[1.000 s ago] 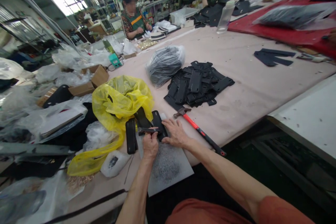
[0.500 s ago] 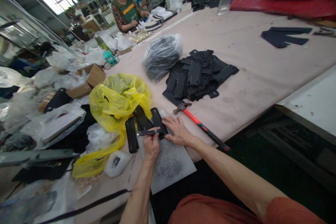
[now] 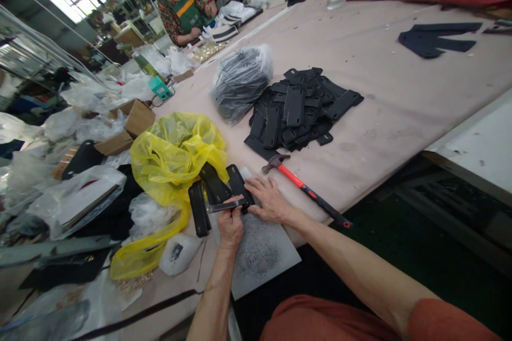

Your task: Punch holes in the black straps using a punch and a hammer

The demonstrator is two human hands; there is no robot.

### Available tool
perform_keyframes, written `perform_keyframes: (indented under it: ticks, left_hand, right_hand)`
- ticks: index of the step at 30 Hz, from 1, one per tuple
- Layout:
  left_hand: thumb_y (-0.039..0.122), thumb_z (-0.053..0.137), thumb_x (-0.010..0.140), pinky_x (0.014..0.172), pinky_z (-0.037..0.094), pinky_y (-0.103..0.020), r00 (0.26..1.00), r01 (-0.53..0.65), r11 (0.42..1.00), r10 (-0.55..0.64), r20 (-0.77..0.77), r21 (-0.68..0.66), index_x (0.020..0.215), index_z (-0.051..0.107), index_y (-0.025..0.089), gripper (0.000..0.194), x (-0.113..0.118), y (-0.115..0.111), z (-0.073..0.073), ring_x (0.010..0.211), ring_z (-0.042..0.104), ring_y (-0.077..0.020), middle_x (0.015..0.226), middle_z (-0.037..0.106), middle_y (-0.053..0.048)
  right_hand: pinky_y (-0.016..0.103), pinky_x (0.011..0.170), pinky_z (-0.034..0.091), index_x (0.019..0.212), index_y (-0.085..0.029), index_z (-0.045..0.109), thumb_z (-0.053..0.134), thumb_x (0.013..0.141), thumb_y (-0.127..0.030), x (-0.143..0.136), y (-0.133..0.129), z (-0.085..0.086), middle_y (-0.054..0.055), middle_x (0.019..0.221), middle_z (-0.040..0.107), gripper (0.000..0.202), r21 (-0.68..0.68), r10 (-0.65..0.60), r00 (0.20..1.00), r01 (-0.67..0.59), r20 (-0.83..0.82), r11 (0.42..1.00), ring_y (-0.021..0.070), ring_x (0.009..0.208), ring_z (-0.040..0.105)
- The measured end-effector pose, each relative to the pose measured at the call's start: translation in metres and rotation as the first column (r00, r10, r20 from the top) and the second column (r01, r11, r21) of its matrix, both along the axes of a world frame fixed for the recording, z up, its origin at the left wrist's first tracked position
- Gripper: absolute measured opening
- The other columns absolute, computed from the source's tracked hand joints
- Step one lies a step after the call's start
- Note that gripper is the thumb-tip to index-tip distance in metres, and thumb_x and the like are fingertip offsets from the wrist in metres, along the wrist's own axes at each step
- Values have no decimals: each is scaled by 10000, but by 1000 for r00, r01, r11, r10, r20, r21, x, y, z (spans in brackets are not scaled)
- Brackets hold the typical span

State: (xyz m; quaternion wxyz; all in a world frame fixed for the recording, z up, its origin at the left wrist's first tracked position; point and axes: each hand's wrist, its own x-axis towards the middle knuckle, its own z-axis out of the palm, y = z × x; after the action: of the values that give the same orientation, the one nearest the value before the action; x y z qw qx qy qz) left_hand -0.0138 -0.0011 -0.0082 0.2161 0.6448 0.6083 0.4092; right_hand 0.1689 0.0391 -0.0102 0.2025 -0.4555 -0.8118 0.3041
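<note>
My left hand [image 3: 231,226] is closed on a dark metal tool [image 3: 226,205], which lies level across its fingertips. The tool's right end is over a black strap piece [image 3: 237,181]. My right hand [image 3: 270,200] rests flat with fingers spread, its fingertips at that piece and the tool's end. Under both hands is a grey speckled board [image 3: 260,256]. More black pieces [image 3: 199,208] lie just left of the tool. A hammer [image 3: 298,183] with a red and black handle lies to the right of my right hand.
A yellow plastic bag [image 3: 176,144] lies beyond my left hand. Farther back are a heap of black pieces [image 3: 294,109] and a wrapped bundle [image 3: 242,82]. A person [image 3: 184,10] works at the table's far side. A white roll [image 3: 180,253] sits near my left wrist.
The view has shifted slightly. My hands stay in nearly the same place, with the tool still held. The person across the table has raised one hand.
</note>
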Motion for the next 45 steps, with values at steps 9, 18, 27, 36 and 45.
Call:
perform_keyframes:
  ticks: [9, 18, 27, 36, 45]
  left_hand:
    - [228, 489, 901, 937, 539, -404, 993, -2, 1000, 6, -118, 31, 1012, 685, 175, 230, 8, 4, 1, 1014, 678, -226, 1020, 738, -88]
    - [146, 467, 882, 889, 557, -360, 969, 97, 990, -70, -236, 105, 993, 666, 167, 229, 6, 8, 2, 973, 685, -204, 986, 734, -85]
    - [155, 475, 883, 871, 559, -362, 966, 66, 995, -45, -256, 74, 992, 657, 180, 213, 12, 8, 4, 965, 689, -211, 989, 734, -88]
    - [165, 481, 884, 880, 565, -364, 983, 43, 997, -30, -181, 69, 997, 653, 173, 206, 13, 7, -1, 964, 695, -209, 999, 738, -86]
    - [148, 491, 878, 907, 559, -368, 980, 36, 999, -30, -197, 27, 1018, 645, 194, 213, 13, 7, -2, 993, 689, -207, 1022, 734, -72]
  right_hand:
    - [620, 1125, 66, 1465, -203, 385, 576, 849, -415, -2, -1, -1, 105, 1571, 294, 679, 10, -21, 1000, 21, -9, 1000, 333, 1424, 223]
    - [623, 1125, 83, 1464, -201, 382, 590, 851, -424, 0, -1, -1, 108, 1564, 306, 685, 6, -1, 1000, 1, -7, 1000, 328, 1420, 236]
    - [627, 1120, 133, 1457, -190, 388, 588, 850, -467, 7, -4, -4, 142, 1533, 353, 696, 49, 39, 994, -34, -101, 998, 338, 1400, 288]
    - [446, 984, 394, 1302, -120, 503, 566, 858, -242, 78, -29, 18, 177, 1291, 535, 464, 215, -497, 866, 475, 58, 853, 320, 1163, 486]
    - [314, 677, 413, 927, -173, 546, 532, 835, -229, 113, -34, 25, 97, 872, 596, 108, -205, -421, 852, 492, 311, 846, 219, 788, 568]
